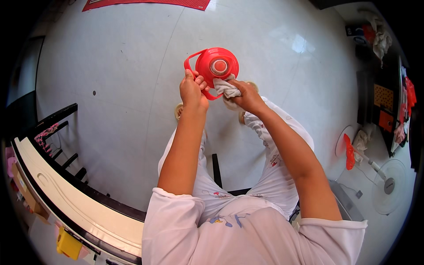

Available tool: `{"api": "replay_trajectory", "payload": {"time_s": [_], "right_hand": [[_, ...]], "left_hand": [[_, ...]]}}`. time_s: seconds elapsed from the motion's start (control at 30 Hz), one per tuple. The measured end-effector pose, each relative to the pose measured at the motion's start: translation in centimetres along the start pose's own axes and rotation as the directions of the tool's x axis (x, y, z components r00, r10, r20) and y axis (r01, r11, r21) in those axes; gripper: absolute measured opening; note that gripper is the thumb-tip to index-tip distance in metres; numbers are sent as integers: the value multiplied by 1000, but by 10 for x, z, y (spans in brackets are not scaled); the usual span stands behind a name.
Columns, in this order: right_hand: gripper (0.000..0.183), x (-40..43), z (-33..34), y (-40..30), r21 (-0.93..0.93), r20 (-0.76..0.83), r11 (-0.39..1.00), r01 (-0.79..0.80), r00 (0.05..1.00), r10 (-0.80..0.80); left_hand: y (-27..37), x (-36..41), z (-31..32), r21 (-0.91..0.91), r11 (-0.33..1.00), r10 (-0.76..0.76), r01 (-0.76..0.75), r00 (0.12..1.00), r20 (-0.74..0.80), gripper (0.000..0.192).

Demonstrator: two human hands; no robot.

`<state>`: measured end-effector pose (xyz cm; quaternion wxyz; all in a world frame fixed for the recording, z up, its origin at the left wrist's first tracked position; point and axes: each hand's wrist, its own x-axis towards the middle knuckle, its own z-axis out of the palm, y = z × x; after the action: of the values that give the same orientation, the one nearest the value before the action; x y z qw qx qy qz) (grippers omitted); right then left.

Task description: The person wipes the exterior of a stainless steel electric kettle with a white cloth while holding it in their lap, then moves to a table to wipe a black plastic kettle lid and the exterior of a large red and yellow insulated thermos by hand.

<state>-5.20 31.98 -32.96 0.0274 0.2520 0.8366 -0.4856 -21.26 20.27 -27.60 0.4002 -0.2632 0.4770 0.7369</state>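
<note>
A red thermos flask with a side handle is held up in front of me, over the floor between my feet. Its round red top with a pale ring faces the camera. My left hand grips the red handle on the flask's left side. In my right hand is a bunched whitish cloth, pressed against the flask's lower right edge. The rest of the flask's body is hidden beneath its top and my hands.
A long table with a cream top runs along the lower left, beside a dark wooden chair. At the right stand an electric fan and a dark cabinet. A red mat lies on the floor at the top.
</note>
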Motion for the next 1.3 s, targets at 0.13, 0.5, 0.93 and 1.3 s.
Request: {"api": "replay_trajectory", "payload": {"time_s": [0.13, 0.5, 0.93, 1.3], "right_hand": [[47, 4, -30, -19, 182, 70, 948, -263, 965, 254], [66, 135, -104, -115, -160, 286, 941, 297, 927, -244], [57, 188, -26, -123, -454, 578, 786, 419, 810, -98], [49, 182, -21, -94, -574, 368, 751, 326, 922, -120]], "left_hand": [[7, 1, -8, 42, 999, 7, -3, 995, -97, 34], [7, -9, 6, 125, 991, 77, -55, 981, -180, 25], [7, -7, -5, 97, 995, 46, -31, 987, -156, 21], [7, -9, -1, 55, 998, 36, -30, 993, -111, 27]]}}
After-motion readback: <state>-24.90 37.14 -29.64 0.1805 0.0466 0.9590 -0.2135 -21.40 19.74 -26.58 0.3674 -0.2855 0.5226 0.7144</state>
